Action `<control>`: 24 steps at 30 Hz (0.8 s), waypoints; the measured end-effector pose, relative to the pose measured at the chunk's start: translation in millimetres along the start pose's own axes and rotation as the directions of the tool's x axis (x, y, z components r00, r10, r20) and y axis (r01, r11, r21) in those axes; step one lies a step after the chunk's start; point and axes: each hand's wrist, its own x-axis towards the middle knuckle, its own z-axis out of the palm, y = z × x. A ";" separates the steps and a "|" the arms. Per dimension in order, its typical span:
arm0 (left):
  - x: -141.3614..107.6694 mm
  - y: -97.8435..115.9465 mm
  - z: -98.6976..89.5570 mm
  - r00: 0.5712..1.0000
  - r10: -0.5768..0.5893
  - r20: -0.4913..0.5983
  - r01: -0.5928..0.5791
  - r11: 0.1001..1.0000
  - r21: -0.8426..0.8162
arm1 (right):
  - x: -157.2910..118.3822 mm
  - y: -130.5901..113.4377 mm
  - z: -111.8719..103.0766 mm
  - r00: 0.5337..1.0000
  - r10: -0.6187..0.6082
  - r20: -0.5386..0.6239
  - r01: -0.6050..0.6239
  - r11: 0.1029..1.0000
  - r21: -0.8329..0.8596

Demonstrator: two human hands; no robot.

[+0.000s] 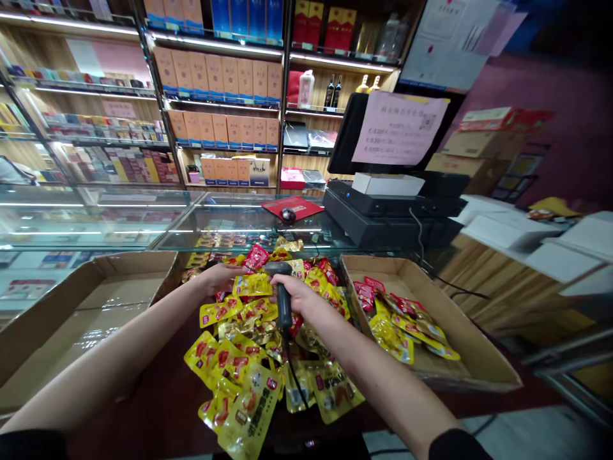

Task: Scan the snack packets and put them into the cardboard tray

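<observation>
My right hand is wrapped round the handle of a black barcode scanner. The scanner's head points left, and its cord runs down over the packets. Just left of the head, my left hand pinches a yellow snack packet by its left side; the thumb is partly hidden. Below both hands spreads a heap of yellow, gold and red snack packets, with a larger pale-yellow packet at its near edge. A red packet lies just beyond my left hand.
At the right, a shallow cardboard box holds several yellow and red packets. Another cardboard box stands at the left. Behind the heap are a glass counter, a mouse on a red pad, and a cash register. Shelves of boxed goods line the wall.
</observation>
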 end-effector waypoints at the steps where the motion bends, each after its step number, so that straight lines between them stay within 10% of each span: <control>1: -2.9 -1.4 5.0 1.000 0.007 0.012 -0.008 0.999 0.040 | -4.1 -2.7 -2.8 1.000 -0.005 -0.010 0.005 1.000 0.014; 13: -17.4 -18.0 89.0 0.960 -0.024 0.281 -0.039 0.976 0.216 | -60.4 -25.8 -44.6 0.967 -0.237 -0.090 0.240 0.970 0.033; 24: 20.3 22.7 110.5 0.983 0.131 0.129 -0.134 0.991 0.021 | -115.3 9.8 -48.3 0.944 -0.323 -0.075 0.329 0.940 0.089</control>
